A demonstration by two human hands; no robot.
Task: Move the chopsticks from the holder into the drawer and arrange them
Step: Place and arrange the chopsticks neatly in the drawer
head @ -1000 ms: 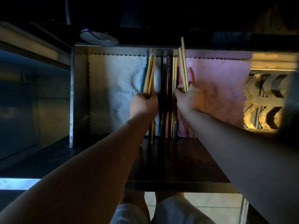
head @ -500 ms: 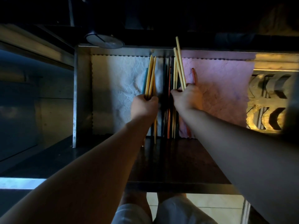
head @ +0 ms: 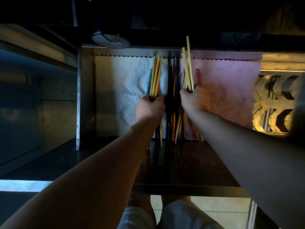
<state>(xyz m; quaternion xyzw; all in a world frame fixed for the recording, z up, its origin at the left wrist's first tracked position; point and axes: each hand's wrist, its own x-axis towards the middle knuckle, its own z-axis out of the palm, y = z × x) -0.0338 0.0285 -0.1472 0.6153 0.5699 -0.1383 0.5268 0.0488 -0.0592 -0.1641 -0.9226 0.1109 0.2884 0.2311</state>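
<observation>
Fingers (head: 155, 101) of the left hand (head: 149, 110) curl round yellow chopsticks (head: 156, 76) at nine o'clock of the loose chopsticks (head: 173, 83) in the drawer (head: 85, 96), the right hand (head: 194, 100) gripping a second bundle (head: 188, 68) at three o'clock.

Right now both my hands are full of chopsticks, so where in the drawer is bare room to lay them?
The white cloth is bare from the drawer's left wall to your left hand. The pink cloth is bare right of your right hand. Crowded: the chopsticks lying between the hands.
</observation>
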